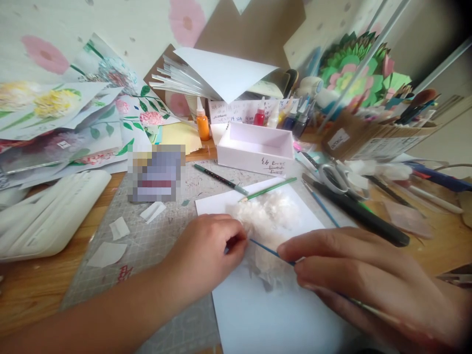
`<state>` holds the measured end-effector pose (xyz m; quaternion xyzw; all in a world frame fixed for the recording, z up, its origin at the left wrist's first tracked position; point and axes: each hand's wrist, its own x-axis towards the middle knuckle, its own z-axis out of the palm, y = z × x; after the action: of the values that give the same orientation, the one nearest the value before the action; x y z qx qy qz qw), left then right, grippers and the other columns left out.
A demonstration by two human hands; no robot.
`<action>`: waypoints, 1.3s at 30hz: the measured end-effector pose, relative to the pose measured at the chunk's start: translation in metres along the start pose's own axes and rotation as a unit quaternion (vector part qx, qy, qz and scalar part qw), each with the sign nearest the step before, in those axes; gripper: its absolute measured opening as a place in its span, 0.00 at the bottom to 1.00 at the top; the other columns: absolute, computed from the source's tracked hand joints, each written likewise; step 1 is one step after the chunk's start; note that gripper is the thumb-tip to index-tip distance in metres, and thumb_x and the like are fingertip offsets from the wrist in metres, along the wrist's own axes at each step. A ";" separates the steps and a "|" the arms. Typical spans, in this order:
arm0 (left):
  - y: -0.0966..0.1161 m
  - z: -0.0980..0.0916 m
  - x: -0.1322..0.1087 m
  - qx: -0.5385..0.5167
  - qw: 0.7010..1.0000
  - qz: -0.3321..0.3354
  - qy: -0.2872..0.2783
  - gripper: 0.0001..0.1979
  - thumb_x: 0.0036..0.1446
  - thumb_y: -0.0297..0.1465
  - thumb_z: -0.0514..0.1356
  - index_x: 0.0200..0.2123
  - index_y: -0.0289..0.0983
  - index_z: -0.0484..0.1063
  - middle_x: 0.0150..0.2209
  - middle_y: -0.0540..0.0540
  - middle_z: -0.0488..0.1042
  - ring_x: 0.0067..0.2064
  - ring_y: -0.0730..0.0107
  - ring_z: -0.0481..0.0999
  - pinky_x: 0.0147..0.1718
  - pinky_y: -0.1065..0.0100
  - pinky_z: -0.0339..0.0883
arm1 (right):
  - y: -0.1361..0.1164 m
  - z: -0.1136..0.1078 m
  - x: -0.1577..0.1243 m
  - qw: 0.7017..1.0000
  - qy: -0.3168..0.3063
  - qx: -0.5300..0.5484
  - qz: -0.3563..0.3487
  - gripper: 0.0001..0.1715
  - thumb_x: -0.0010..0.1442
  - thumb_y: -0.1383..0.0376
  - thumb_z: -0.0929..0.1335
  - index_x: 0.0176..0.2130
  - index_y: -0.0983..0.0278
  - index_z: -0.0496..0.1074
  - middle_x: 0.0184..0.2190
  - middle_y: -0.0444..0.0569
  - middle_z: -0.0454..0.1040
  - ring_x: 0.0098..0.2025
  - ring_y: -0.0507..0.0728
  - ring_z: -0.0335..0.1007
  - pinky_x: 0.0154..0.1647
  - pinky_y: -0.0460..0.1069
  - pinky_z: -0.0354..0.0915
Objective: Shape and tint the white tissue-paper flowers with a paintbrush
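Observation:
A fluffy white paper flower [269, 211] lies on a white sheet of paper [258, 314], its edges blurred. At its left edge is my left hand [212, 246], thumb and fingers pinched together; what is between them is too small to make out. My right hand [354, 270] grips a thin blue stick [266, 248] between thumb and fingers. The stick slants over the flower's lower part, its tip close to my left fingertips. Behind the flower, a green pencil [271, 189] rests across the sheet, near a dark dotted pen [220, 179].
A grey cutting mat [165, 305] carries paper scraps [120, 228] and a blurred-out phone [157, 174]. Behind are a white box [254, 157] and an orange bottle [202, 123]. Scissors [334, 178] and a black cutter [368, 219] lie right; a white device [55, 216] lies left.

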<state>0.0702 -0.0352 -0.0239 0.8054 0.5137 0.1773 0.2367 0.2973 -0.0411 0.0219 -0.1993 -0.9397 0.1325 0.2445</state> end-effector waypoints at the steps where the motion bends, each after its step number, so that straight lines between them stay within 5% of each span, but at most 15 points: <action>1: 0.000 0.000 0.000 0.001 1.000 0.002 0.000 0.07 0.52 0.26 0.56 0.24 0.38 0.71 0.24 0.53 0.70 0.28 0.74 0.68 0.28 0.72 0.57 | 0.000 0.001 0.001 1.000 0.001 -0.020 -0.006 0.10 0.63 0.69 0.59 0.40 0.65 0.68 0.40 0.51 0.75 0.39 0.51 0.73 0.37 0.42 0.69; 8: -0.001 0.000 -0.001 0.002 1.000 0.003 -0.003 0.07 0.53 0.28 0.55 0.25 0.39 0.71 0.23 0.53 0.69 0.27 0.73 0.67 0.27 0.71 0.56 | -0.005 0.006 -0.001 0.998 0.049 -0.037 -0.024 0.10 0.59 0.71 0.61 0.40 0.64 0.68 0.40 0.49 0.76 0.40 0.51 0.73 0.41 0.41 0.70; 15: -0.001 0.000 0.000 -0.008 1.000 -0.005 -0.003 0.07 0.53 0.27 0.55 0.24 0.38 0.70 0.24 0.53 0.69 0.28 0.74 0.67 0.27 0.71 0.56 | -0.004 0.004 0.011 0.996 -0.013 -0.074 -0.042 0.14 0.65 0.69 0.56 0.38 0.67 0.68 0.38 0.52 0.76 0.39 0.52 0.73 0.37 0.45 0.70; 31: 0.000 -0.004 -0.001 -0.032 0.999 -0.014 -0.011 0.07 0.52 0.27 0.55 0.25 0.39 0.71 0.23 0.53 0.70 0.26 0.73 0.67 0.25 0.72 0.56 | -0.009 -0.001 0.018 0.982 0.013 -0.163 -0.092 0.23 0.66 0.70 0.53 0.32 0.66 0.72 0.33 0.51 0.77 0.33 0.53 0.73 0.31 0.46 0.71; 39: -0.001 -0.004 0.000 -0.046 0.998 -0.028 -0.024 0.06 0.51 0.27 0.55 0.26 0.39 0.71 0.23 0.53 0.70 0.26 0.74 0.67 0.25 0.72 0.55 | -0.012 0.018 0.019 0.983 0.025 -0.143 -0.113 0.22 0.63 0.72 0.54 0.28 0.67 0.71 0.26 0.51 0.74 0.28 0.54 0.71 0.34 0.51 0.71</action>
<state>0.0674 -0.0340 -0.0210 0.7830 0.5216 0.1748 0.2902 0.2695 -0.0458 0.0185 -0.1282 -0.9591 -0.0370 0.2497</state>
